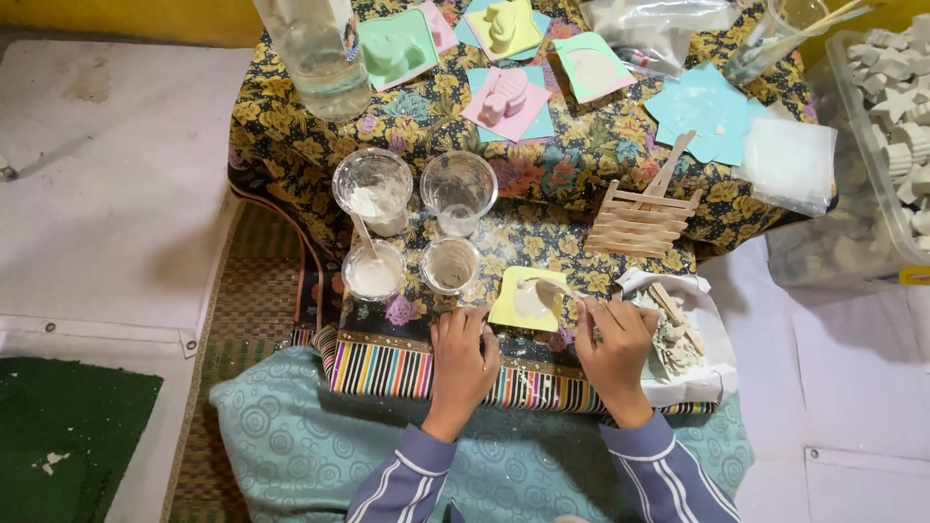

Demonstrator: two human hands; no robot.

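A small yellow mould (513, 295) lies on the flowered cloth (572, 169) near the table's front edge, with whitish plaster in its hollow. My left hand (463, 358) rests at the mould's left edge and steadies it. My right hand (612, 351) grips a spoon (554, 290) whose bowl sits over the mould's right side. Just left of the mould stand a small empty-looking cup (450, 264) and a cup of white paste (373, 272) with a stick in it.
Behind are two clear cups (458, 191), one holding white powder (373, 189), a large water bottle (320, 53), several coloured moulds (507, 97), a wooden stick rack (644, 218), a white dish of plaster scraps (678, 334) and a bin of white casts (896, 116).
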